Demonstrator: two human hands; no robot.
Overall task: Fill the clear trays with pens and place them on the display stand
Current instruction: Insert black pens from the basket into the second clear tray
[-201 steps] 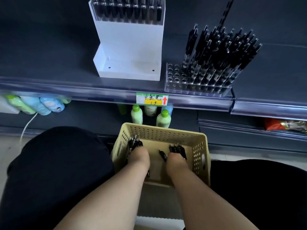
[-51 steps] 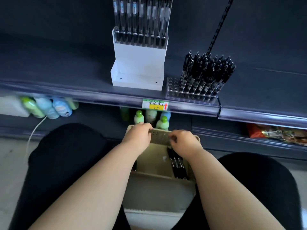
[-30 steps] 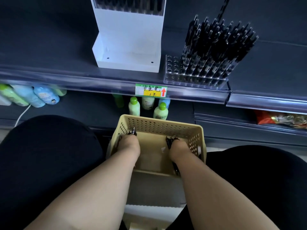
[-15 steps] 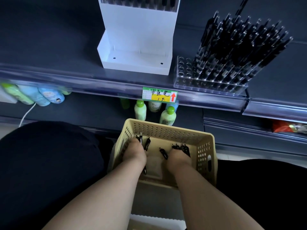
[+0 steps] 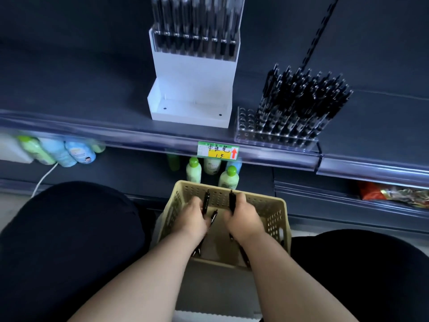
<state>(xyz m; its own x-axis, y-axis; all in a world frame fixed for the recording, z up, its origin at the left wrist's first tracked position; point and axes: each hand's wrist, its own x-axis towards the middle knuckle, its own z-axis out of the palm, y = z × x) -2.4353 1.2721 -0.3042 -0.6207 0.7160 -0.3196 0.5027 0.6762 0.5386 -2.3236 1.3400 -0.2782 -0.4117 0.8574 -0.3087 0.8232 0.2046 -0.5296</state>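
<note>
Gripping pens (image 5: 205, 202) inside basket (image 5: 276, 219): left hand (image 5: 193, 216) curls round two, right hand (image 5: 243, 218) round one. Part-filled clear tray (image 5: 274, 137) sits on shelf (image 5: 92, 89) beside white stand (image 5: 192, 73); bottles (image 5: 193, 170) behind basket.

**One head-worn camera, looking down over the lap**

The single view comes from a wide-angle camera on the person's head, facing forward and tilted down. Both bare forearms run in from the bottom edge to the left hand (image 5: 193, 218) and right hand (image 5: 243, 219). The hands grip black pens (image 5: 205, 202) just below the middle of the picture, close to the lens, over a beige perforated plastic basket (image 5: 274, 214). Dark-clothed knees (image 5: 69, 240) fill the near left and right corners. Farther off, the dark grey shelf (image 5: 81, 89) crosses the upper half, its front rail bowed by the lens. The white plastic display stand (image 5: 192, 89) stands far centre, its top cut by the upper edge. The clear holed tray (image 5: 246, 122) sits just to its right.
</note>
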